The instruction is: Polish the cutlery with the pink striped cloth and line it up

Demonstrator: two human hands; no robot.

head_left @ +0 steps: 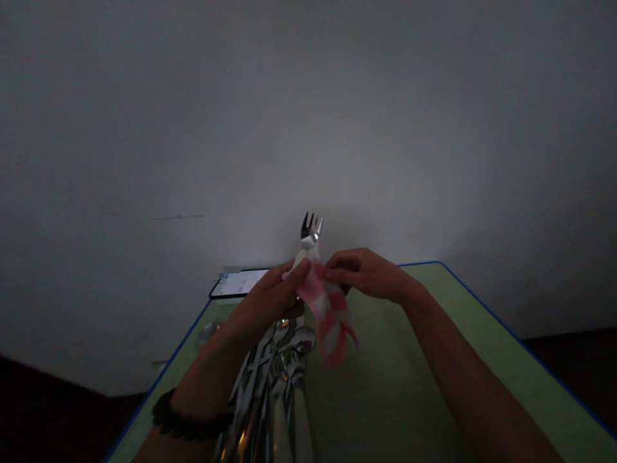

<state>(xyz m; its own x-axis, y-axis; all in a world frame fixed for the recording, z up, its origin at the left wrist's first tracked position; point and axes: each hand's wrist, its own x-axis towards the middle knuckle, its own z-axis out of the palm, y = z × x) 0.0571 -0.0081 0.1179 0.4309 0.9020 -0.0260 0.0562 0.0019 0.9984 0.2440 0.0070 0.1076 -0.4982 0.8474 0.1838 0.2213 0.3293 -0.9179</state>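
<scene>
My left hand [277,289] is closed around a fork [310,239], whose metal tines point up toward the wall. A pink and white cloth [330,321] lies against the fork and hangs down below it. The fingers of my right hand [369,273] pinch the cloth just right of the fork. How far the cloth wraps round the fork's handle is hidden by my left hand. Beneath my left hand and forearm lies a pile of metal spoons and forks [277,379], some with pale handles.
A phone with a lit screen [238,283] sits at the table's back left corner. Near the left edge is a round, shiny object [207,334], partly hidden by my forearm. The green table [400,373] has a blue edge and meets a grey wall [308,116].
</scene>
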